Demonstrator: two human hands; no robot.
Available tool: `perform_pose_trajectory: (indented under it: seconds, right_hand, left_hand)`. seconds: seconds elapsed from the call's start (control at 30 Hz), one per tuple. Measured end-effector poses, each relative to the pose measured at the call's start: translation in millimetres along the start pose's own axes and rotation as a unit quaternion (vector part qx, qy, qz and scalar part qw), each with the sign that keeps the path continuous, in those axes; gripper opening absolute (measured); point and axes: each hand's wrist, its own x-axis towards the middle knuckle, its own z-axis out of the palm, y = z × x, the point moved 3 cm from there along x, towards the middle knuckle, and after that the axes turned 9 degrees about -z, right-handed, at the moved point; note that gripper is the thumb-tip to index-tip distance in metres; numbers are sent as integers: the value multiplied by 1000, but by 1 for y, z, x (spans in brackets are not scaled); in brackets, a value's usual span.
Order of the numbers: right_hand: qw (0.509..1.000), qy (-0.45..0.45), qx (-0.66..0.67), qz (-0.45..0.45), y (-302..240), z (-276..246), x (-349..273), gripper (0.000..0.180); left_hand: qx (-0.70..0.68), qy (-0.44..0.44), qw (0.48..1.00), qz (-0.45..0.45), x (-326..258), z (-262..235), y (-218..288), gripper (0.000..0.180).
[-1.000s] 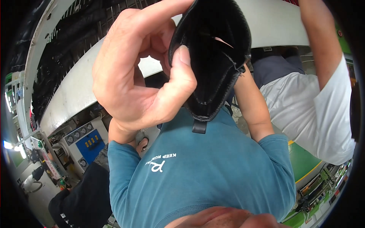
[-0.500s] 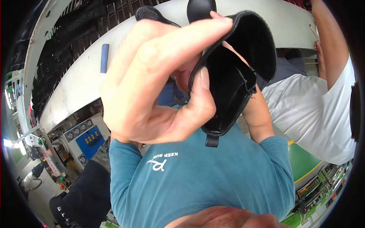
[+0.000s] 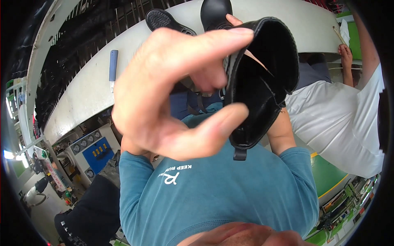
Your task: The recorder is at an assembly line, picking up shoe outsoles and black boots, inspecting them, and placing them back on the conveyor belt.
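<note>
I hold a black ankle boot (image 3: 262, 94) up close to the camera, its dark opening facing me and a pull tab hanging at its lower edge. My left hand (image 3: 172, 94) fills the middle of the view, forefinger and thumb pinching the boot's collar on its left side. My right hand (image 3: 234, 19) is mostly hidden behind the boot. Only a fingertip shows above the collar, and its forearm rises from the teal sleeve behind the boot.
A curved white conveyor surface (image 3: 94, 94) runs behind, carrying a black shoe (image 3: 215, 10), a black sole (image 3: 164, 18) and a blue stick-like tool (image 3: 113, 65). A co-worker in a white shirt (image 3: 336, 119) stands right. A machine with a blue control panel (image 3: 96, 151) is lower left.
Both hands have brought the boot closer to the camera and a little to the right. My left hand shifted from around its side to pinching the collar.
</note>
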Motion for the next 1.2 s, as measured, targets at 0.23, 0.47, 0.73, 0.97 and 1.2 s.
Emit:
perform_pose_trajectory:
  seconds: [0.23,0.47,0.73,0.97,1.2]
  right_hand:
    - [943,-28,280,180,55,-49,32,84]
    - [942,-114,247,199,34,-43,33,81]
    - [928,-217,295,66,-17,-1,-33,105]
    - [885,-319,330,81,33,-27,-42,116]
    - [937,-200,246,149,29,7,-65,101]
  left_hand:
    - [421,240,865,-127,-13,-28,-251,39]
    - [316,231,862,-322,-43,-53,-352,37]
    - [-178,345,885,-257,-19,-53,-279,23]
    - [-130,307,891,-309,-17,-46,-212,22]
    - [-178,327,890,-263,-28,-37,-190,21]
